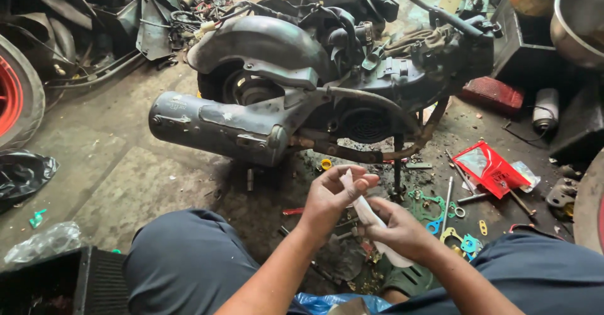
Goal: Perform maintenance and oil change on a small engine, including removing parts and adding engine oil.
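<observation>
We crouch before the scooter engine (327, 69) and its exhaust (214, 126) on the floor (126, 176), our left hand (330, 195) pinching the top of a white tube (368, 217) that our right hand (399, 230) grips lower down, beside scattered gaskets (465, 242).

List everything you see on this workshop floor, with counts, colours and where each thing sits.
Scooter engine: one, dark grey, centre of floor.
Exhaust pipe: one, grey, on the engine's left side.
Tyre: one, black with red rim, left edge.
Red packet: one, right of the hands.
Gaskets: several, green, blue and yellow, lower right.
Metal bowl: one, silver, top right.
White tube: one, held between both hands.
Left hand: pinches the tube's top.
Right hand: grips its lower part.
</observation>
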